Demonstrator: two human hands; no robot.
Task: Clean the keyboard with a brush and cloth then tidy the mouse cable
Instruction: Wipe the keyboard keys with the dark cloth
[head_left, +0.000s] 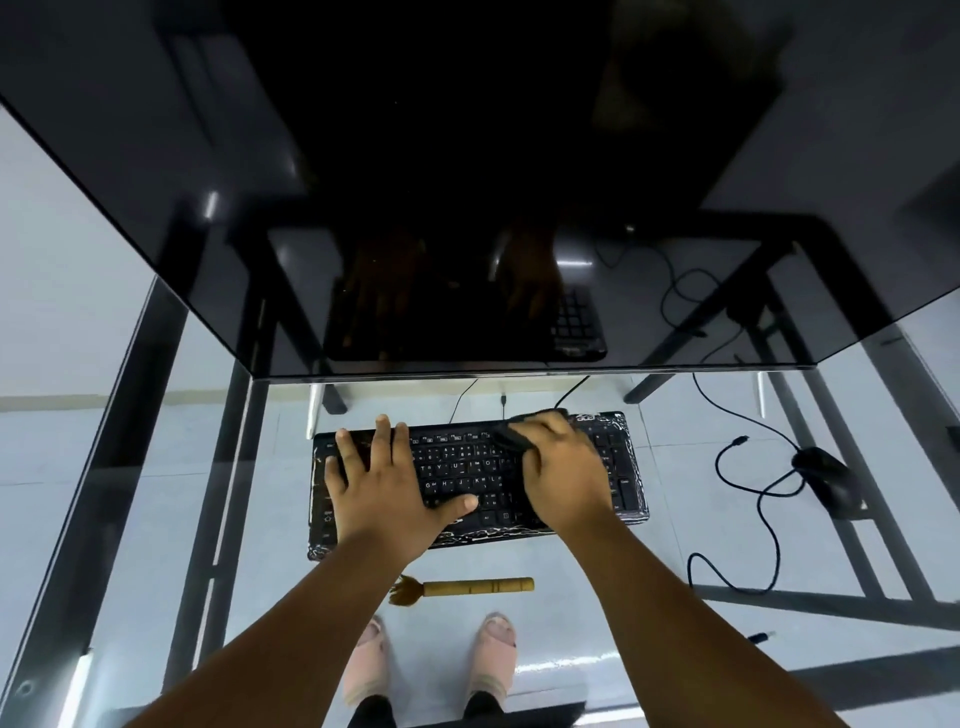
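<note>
While the left hand (384, 483) lies flat on the left half of the keyboard (475, 478), fingers straight and spread apart with the thumb sticking out toward 3 o'clock, the right hand (563, 475) is over on the right half with its fingers curled and clamped on a dark cloth (511, 431). That cloth is bunched up under the fingertips and pressed onto the top rows of keys, up around 12 o'clock from the right hand's knuckles.

The keyboard is black, sits dead centre on a glass worktop (156, 467), and its edges look wrapped in crinkly plastic. Straight down at 6 o'clock from it, near the front edge, a brush (462, 588) with a wooden handle lies on its side, bristles pointing to 9 o'clock, not touching the keyboard.

Off at 3 o'clock from the keyboard, well apart from it, there's a black mouse (826, 478). Its cable (763, 519) is a loose mess, looping around toward 5 o'clock and also trailing up toward the back.

A big dark monitor (467, 182) fills the 12 o'clock side and you can see the hands mirrored in it. Through the glass you can spot the person's feet (498, 660) on the floor.
</note>
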